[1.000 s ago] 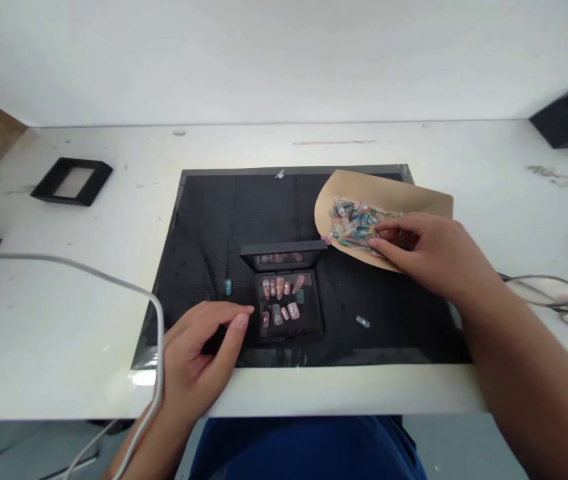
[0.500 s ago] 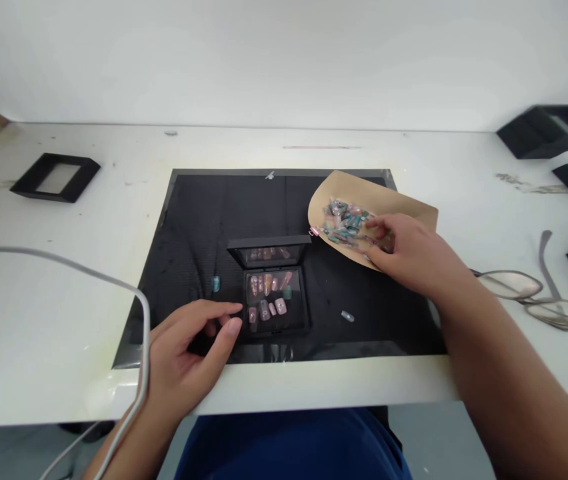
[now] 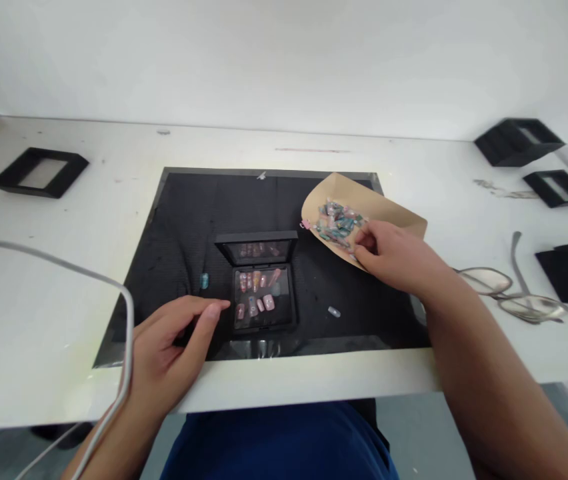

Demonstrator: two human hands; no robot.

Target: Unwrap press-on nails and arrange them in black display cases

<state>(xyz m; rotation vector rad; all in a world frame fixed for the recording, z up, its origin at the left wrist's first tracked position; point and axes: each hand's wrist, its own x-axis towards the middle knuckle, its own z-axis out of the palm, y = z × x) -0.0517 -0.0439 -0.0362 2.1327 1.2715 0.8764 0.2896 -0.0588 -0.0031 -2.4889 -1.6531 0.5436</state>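
A small black box (image 3: 263,298) stands open on a black mat (image 3: 184,227), with several pink press-on nails inside. My left hand (image 3: 171,350) rests on the mat by the box's left side, fingers loosely curled, holding nothing. My right hand (image 3: 394,257) reaches into a heap of pink and teal nails (image 3: 338,222) on a tan paper sheet (image 3: 364,200), fingertips pinched among them; whether a nail is gripped is hidden. A loose teal nail (image 3: 205,281) lies left of the box, and a pale one (image 3: 333,311) lies to its right.
Black box parts lie on the white table: one at far left (image 3: 39,171) and several at right (image 3: 517,140). Metal tongs (image 3: 519,293) lie right of the mat. A grey cable (image 3: 89,280) curves over the left side, past my left wrist.
The view has swung right, so everything sits further left and more black boxes show at right. My right hand's fingers have drawn closer together in the nail heap. My left hand has hardly moved.
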